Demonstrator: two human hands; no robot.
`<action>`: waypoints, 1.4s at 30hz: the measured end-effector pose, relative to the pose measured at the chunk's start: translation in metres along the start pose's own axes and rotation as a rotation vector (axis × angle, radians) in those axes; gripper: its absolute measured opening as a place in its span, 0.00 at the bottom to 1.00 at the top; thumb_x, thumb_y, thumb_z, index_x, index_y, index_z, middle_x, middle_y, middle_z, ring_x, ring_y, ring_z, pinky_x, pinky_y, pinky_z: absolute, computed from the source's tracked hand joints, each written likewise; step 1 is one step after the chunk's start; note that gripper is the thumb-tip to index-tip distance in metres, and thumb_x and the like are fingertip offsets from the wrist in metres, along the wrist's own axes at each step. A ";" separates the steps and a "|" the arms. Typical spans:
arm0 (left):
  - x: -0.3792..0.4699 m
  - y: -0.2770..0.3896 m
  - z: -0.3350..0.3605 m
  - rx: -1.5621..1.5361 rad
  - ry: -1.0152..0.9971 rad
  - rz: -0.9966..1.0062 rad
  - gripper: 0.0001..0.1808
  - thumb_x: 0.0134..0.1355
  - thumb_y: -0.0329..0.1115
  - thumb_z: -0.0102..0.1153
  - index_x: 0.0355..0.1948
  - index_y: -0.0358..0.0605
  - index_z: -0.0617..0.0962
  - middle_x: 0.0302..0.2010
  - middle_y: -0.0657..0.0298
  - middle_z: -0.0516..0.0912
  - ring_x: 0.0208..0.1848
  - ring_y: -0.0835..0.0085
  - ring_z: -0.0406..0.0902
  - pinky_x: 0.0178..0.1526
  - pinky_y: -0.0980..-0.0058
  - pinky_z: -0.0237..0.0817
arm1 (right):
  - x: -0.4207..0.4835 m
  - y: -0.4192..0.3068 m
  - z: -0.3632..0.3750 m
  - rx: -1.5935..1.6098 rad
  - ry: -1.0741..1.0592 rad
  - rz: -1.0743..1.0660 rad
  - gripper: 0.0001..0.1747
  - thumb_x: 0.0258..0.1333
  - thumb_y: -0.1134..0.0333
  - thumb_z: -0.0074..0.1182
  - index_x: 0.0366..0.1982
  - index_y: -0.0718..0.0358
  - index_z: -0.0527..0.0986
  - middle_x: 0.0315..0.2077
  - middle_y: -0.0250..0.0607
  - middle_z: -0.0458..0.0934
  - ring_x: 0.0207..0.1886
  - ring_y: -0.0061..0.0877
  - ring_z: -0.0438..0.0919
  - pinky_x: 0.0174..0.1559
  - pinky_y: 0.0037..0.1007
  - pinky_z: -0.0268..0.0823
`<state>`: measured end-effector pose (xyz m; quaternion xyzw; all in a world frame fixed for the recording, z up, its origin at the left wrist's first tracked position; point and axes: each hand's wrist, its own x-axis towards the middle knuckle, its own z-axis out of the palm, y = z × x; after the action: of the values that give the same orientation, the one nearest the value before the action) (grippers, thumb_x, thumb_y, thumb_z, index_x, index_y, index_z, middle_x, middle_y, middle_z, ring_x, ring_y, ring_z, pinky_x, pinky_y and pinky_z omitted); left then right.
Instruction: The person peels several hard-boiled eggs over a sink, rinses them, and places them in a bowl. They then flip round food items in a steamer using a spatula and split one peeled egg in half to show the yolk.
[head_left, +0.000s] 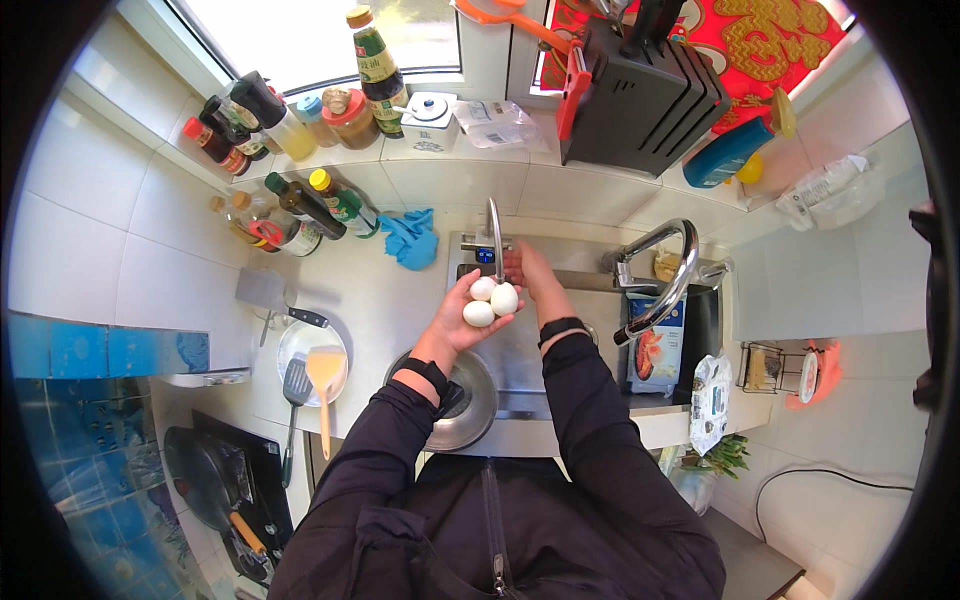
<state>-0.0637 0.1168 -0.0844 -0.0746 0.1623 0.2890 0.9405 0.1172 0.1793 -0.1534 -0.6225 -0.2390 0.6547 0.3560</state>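
My left hand (448, 319) is palm up at the sink's left side, cupping three smooth white eggs (478, 313). Whether they are shelled cannot be told. Just over the eggs ends the spout of a slim metal faucet (493, 225). My right hand (529, 268) is beside that spout, fingers extended toward the faucet's base, where a small lit display (485, 255) shows. It holds nothing visible; whether its fingertips touch the faucet is hard to see. Below both hands lies the stainless steel sink (517, 375). A round metal lid (469, 412) is partly covered by my left forearm.
A large chrome faucet (686, 262) arches over the sink's right side, above a blue food packet (655, 341). Left are a blue cloth (411, 238), bottles (307, 206), and a plate (289, 345) with spatulas (324, 367). A black knife block (637, 97) stands on the sill.
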 end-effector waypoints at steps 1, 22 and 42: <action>-0.001 0.001 0.001 0.004 0.000 0.004 0.25 0.71 0.55 0.44 0.51 0.47 0.78 0.58 0.48 0.77 0.60 0.44 0.74 0.50 0.49 0.79 | 0.007 -0.003 0.003 -0.030 0.017 0.022 0.35 0.67 0.41 0.33 0.44 0.62 0.80 0.36 0.37 0.84 0.35 0.23 0.78 0.39 0.30 0.67; 0.028 -0.092 0.012 1.139 0.681 0.216 0.20 0.64 0.42 0.61 0.50 0.43 0.72 0.38 0.59 0.80 0.29 0.73 0.81 0.25 0.76 0.73 | -0.148 0.085 -0.066 0.648 -0.186 0.049 0.12 0.63 0.65 0.58 0.46 0.57 0.73 0.40 0.37 0.79 0.40 0.27 0.81 0.41 0.28 0.78; 0.028 -0.123 -0.007 1.348 0.697 0.162 0.16 0.60 0.35 0.62 0.47 0.41 0.76 0.34 0.57 0.81 0.26 0.67 0.81 0.26 0.72 0.74 | -0.244 0.027 -0.099 -0.212 -0.065 -0.438 0.34 0.46 0.68 0.66 0.59 0.57 0.73 0.28 0.40 0.80 0.29 0.26 0.81 0.32 0.28 0.74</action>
<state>0.0259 0.0282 -0.0950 0.4408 0.5962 0.1553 0.6528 0.2038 -0.0371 -0.0272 -0.5684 -0.4469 0.5529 0.4142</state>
